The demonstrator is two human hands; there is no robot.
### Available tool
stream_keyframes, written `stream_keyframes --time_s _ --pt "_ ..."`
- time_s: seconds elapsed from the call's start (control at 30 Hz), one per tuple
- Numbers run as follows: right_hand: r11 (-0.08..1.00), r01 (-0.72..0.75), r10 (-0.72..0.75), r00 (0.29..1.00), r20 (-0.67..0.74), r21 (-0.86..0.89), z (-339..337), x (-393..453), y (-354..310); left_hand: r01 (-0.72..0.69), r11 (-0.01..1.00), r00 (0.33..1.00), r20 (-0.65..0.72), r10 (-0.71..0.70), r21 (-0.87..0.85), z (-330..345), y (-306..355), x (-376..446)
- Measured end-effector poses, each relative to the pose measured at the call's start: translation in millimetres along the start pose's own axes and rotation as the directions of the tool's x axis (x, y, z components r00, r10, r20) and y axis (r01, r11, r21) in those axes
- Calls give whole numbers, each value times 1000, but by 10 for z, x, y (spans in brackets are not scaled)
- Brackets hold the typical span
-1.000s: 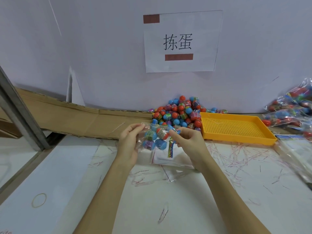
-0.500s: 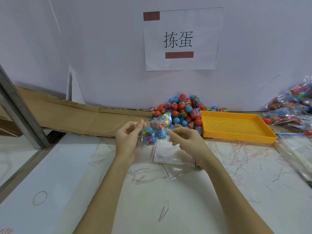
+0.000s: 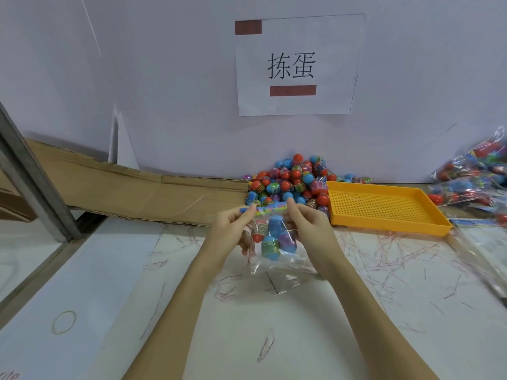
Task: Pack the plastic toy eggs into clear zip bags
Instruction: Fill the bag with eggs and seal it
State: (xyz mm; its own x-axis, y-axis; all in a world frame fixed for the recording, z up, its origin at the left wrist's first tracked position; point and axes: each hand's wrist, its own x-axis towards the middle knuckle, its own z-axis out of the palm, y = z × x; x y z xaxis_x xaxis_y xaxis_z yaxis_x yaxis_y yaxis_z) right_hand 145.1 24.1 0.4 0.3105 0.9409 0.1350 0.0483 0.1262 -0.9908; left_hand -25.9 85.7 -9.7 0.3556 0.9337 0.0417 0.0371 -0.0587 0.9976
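Note:
A clear zip bag (image 3: 270,237) with several toy eggs inside hangs above the table, its colourful printed top strip held level. My left hand (image 3: 233,231) pinches the strip's left end and my right hand (image 3: 307,229) pinches its right end. Red, blue and purple eggs sit in the bag's lower part between my hands. Under it lies a flat stack of empty clear bags (image 3: 285,278). A heap of loose toy eggs (image 3: 290,182) is piled against the back wall just beyond my hands.
A yellow perforated tray (image 3: 384,207) sits right of the heap. Filled bags (image 3: 477,182) pile up at the far right, with flat clear bags (image 3: 482,242) near them. Cardboard (image 3: 123,187) lines the back left. A rubber band (image 3: 64,321) lies front left. Thin plastic strips litter the table.
The bag has turned upright: its printed top strip now runs level between my fingertips and the eggs have dropped to the bottom. Both hands have shifted slightly toward me.

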Motion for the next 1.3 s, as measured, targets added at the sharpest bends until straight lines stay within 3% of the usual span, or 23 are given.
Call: stream_keyframes --time_s 0.17,0.33,0.5,0.67,0.9,1.07,1.17,1.3 --pt "995 -93 87 978 191 23 -46 -4 -44 -53 994 970 -243 28 -96 -17 9 1" --pt "998 -44 51 987 154 -51 -72 -15 -46 -12 978 975 -220 -35 -208 -48 41 28" --pt "999 -36 41 969 243 -22 -43 -43 -54 -35 992 986 -166 15 -119 -58 11 5" --pt "1000 -23 23 979 200 -5 -40 -28 -39 -231 967 905 -342 255 111 -69 -26 36" --pt "997 -60 45 970 238 55 57 -54 -29 -251 951 858 -415 304 180 -47 -40 48" --pt "999 -38 34 981 192 16 71 -41 7 -345 910 855 -322 406 230 -36 -24 21" --pt "1000 -27 25 987 160 10 51 -27 27 -345 918 860 -327 392 194 -28 -33 41" --pt "983 146 -149 989 -23 -108 58 -15 68 -359 897 824 -363 435 258 -20 -44 45"
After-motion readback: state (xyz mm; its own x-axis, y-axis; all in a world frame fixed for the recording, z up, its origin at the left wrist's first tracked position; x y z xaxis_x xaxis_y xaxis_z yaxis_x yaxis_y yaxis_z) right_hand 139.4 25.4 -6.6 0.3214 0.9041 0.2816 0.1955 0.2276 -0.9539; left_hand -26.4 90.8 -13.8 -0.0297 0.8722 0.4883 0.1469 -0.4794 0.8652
